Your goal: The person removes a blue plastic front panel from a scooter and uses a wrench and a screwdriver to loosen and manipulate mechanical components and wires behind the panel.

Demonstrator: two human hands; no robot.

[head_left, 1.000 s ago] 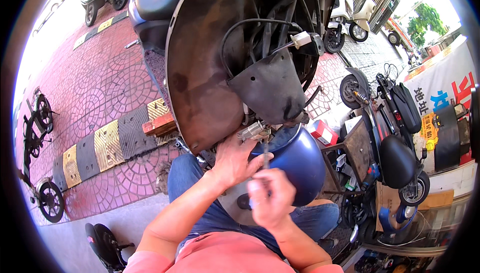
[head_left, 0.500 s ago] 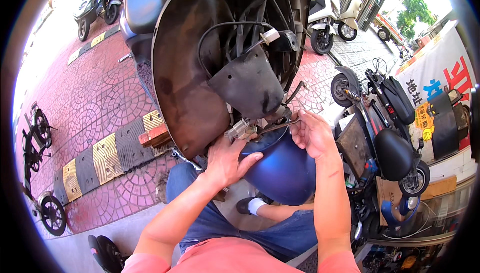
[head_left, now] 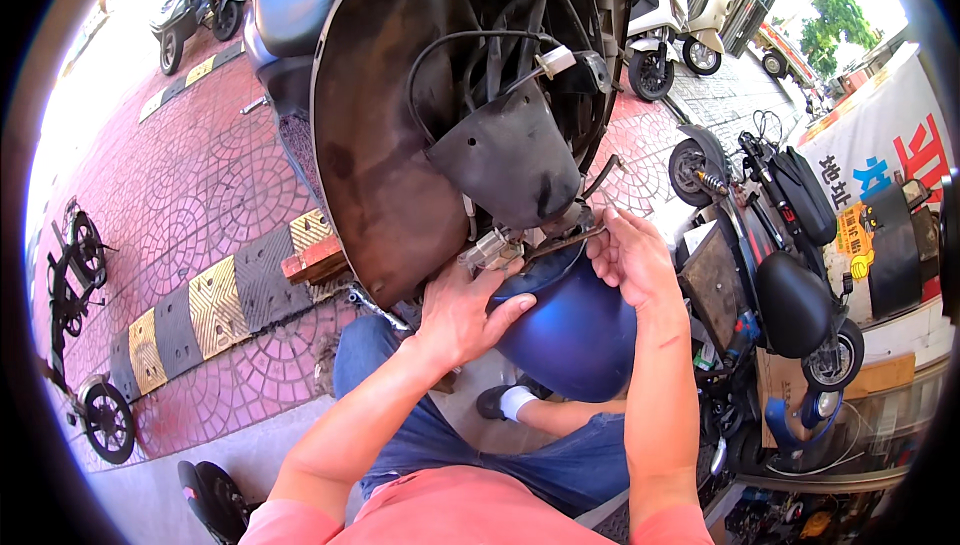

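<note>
Before me is the front of a scooter with its dark inner panel (head_left: 385, 135) exposed. My left hand (head_left: 455, 312) lies against the blue rounded fender (head_left: 575, 335), thumb stretched over its edge. Its other fingers, partly hidden, reach a silver metal fitting (head_left: 492, 249). On the right, the fingers of my right hand (head_left: 633, 255) are closed in a pinch at the end of a thin brownish metal bar (head_left: 570, 242). This bar lies across the top of the fender, below a black plastic cover (head_left: 515, 157). A white plug (head_left: 556, 62) hangs on a black cable above.
A black-and-yellow speed bump (head_left: 215, 312) crosses the red paving at left, with a reddish block (head_left: 312, 260) by the scooter. Close on the right stands a small black electric bike (head_left: 790, 305). More scooters (head_left: 655, 55) are parked behind. My knees flank the fender.
The whole view has shifted slightly, so the scooter sits a little further right. Both hands keep nearly the same places; my right fingers have changed their angle a little at the bar's end.
</note>
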